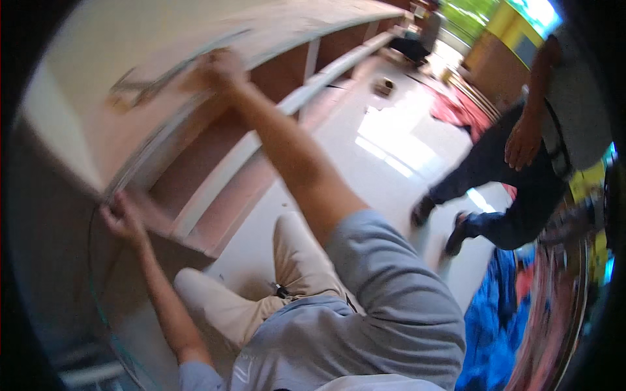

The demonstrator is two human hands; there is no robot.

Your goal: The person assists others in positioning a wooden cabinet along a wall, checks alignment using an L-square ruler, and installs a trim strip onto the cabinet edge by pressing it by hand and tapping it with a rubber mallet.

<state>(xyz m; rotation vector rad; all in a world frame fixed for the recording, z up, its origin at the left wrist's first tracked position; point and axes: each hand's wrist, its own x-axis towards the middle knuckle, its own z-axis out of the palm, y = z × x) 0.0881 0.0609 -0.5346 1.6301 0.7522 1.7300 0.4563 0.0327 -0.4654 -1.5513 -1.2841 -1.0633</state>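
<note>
Hands [223, 70] at shelving [218, 184], shirt [313, 348] bearing blurred print [242, 370].

- Right arm [303, 156]: reaches far forward and to the left, close to straight at the elbow; short grey sleeve over the upper part.
- Right hand [220, 70]: farther forward than the left; fingers look curled, but blur hides their exact closure.
- Left forearm [168, 306]: slants forward from the lower edge, slightly leftward.
- Left hand [125, 220]: low at the left, well apart from the right; fingers partly bent, grip unclear.
- Torso [313, 352]: grey shirt, seen from above.
- Legs [300, 251]: beige trousers, knees forward and parted.
</note>
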